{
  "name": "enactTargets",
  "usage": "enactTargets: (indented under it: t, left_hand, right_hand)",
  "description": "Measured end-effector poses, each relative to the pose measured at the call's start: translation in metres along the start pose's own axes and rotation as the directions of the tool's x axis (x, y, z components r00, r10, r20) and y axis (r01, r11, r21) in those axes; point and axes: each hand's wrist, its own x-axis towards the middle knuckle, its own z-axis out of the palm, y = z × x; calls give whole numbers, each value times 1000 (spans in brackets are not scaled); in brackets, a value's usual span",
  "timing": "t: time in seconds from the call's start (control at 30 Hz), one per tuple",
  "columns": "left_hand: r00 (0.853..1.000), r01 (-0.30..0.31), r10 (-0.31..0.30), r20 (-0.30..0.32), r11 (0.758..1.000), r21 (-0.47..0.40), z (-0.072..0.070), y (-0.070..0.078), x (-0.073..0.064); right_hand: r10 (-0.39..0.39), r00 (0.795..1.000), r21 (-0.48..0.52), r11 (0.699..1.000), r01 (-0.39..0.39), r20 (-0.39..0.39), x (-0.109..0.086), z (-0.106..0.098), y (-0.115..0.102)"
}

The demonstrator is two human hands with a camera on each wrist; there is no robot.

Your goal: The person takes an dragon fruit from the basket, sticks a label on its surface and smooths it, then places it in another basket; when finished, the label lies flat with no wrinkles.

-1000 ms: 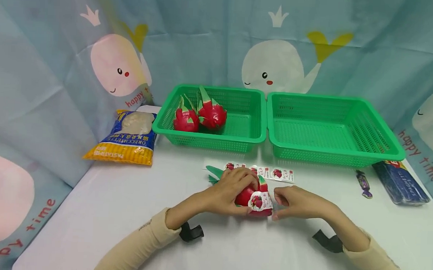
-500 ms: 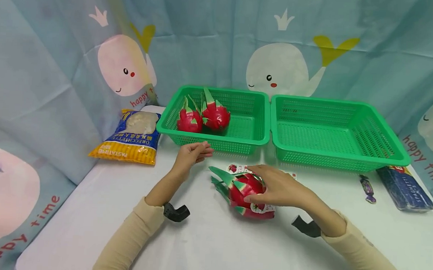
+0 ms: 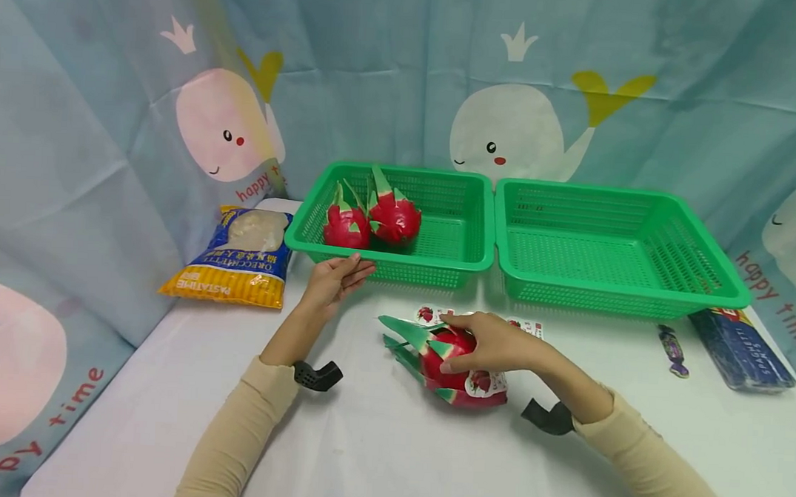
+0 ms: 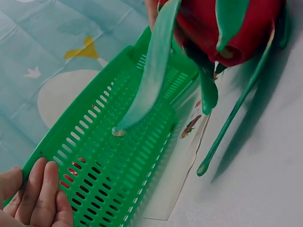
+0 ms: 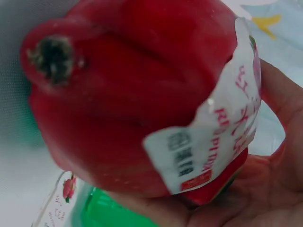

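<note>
My right hand point(image 3: 497, 343) grips a red dragon fruit point(image 3: 456, 349) with long green leaves, thumb on its near side and fingers on its far side. A white printed label point(image 5: 208, 142) is stuck on its skin near the blunt end. My left hand point(image 3: 330, 281) is at the front rim of the left green basket point(image 3: 431, 261), with the thumb over the rim and fingers against the outer wall. The left wrist view has these fingers point(image 4: 40, 194) pinching the rim. Inside this basket, two more dragon fruits point(image 3: 396, 217) lie at the left.
A second green basket point(image 3: 609, 291) stands to the right. A strip of labels point(image 3: 528, 327) lies behind the gripped fruit. An orecchiette bag point(image 3: 237, 260) sits at the left, a wrapped candy point(image 3: 674, 351) and a spaghetti pack point(image 3: 743, 352) at the right.
My left hand has let go of the dragon fruit and moved left and away to the basket rim. My right hand has come from beside the fruit onto it.
</note>
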Motion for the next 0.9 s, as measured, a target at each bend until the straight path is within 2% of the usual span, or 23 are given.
enactTargets:
  t: [0.13, 0.3, 0.47, 0.57, 0.63, 0.7, 0.8, 0.9]
  left_hand:
    - [1000, -3, 3, -5, 1000, -27, 0, 0, -1]
    - [1000, -4, 4, 11, 1000, -23, 1, 1, 2]
    - [1000, -7, 8, 9, 1000, -9, 1, 2, 4]
    - [1000, -2, 2, 1, 1000, -7, 0, 1, 3]
    - [1000, 2, -2, 0, 1000, -13, -2, 0, 2]
    - [1000, -1, 1, 0, 1000, -21, -3, -1, 2]
    - [1000, -8, 8, 6, 999, -37, -4, -2, 0]
    - [1000, -12, 12, 13, 999, -46, -5, -2, -1]
  right_hand:
    - [6, 1000, 78, 997, -4, -17, 0, 1, 3]
    - [0, 996, 157, 988, 13, -86, -7, -5, 6]
    - [16, 983, 233, 972, 28, -181, -25, -44, 6]
    - [73, 959, 259, 966, 1, -275, -39, -77, 12]
    - [137, 926, 263, 964, -43, -351, -47, -100, 22]
    - [207, 880, 264, 960, -97, -427, -53, -122, 38]
    - [328, 790, 314, 932, -180, -519, -60, -151, 70]
    - [452, 691, 391, 883, -259, -564, -67, -172, 109]
